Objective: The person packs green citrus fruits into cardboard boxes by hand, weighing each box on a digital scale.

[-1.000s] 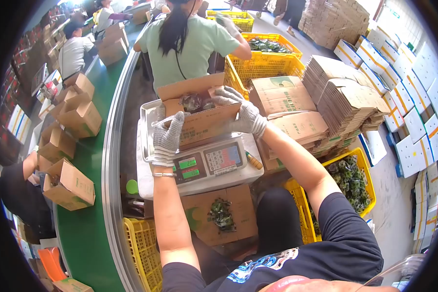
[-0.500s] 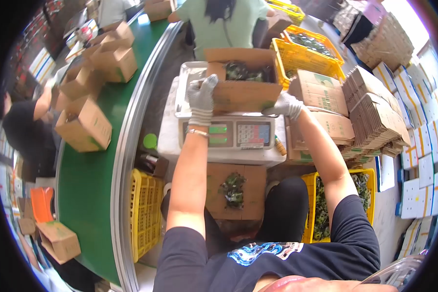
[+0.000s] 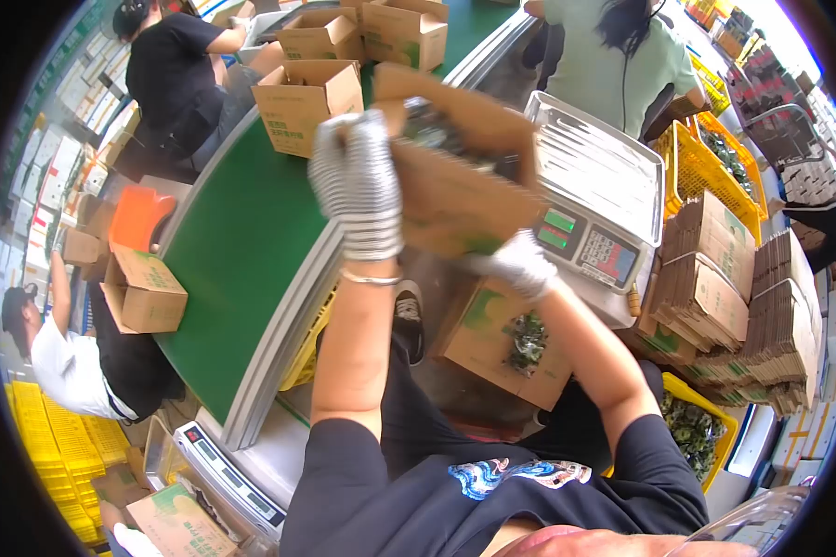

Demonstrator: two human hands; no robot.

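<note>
An open cardboard box (image 3: pixel 464 190), tilted and blurred by motion, hangs between my gloved hands above the belt's near edge. Dark green packs (image 3: pixel 437 130) lie inside it. My left hand (image 3: pixel 355 176) is closed on the box's left end, and my right hand (image 3: pixel 522 265) grips its lower right corner. To the right of the box, the scale (image 3: pixel 599 167) shows a bare metal tray and lit green displays. Below, a leafy bundle (image 3: pixel 527 343) lies on a flat piece of cardboard (image 3: pixel 478 334) near my legs.
Several open boxes (image 3: pixel 404 35) stand on the green belt (image 3: pixel 241 251), with one box (image 3: pixel 144 292) at its far left. Flattened cartons (image 3: pixel 706 260) are stacked at the right. Yellow crates (image 3: pixel 715 176) hold greens. Co-workers sit around the belt and beyond the scale.
The box has left the scale's tray and moved left towards the belt in both my hands. The camera view has turned left, bringing more of the belt and co-workers into sight.
</note>
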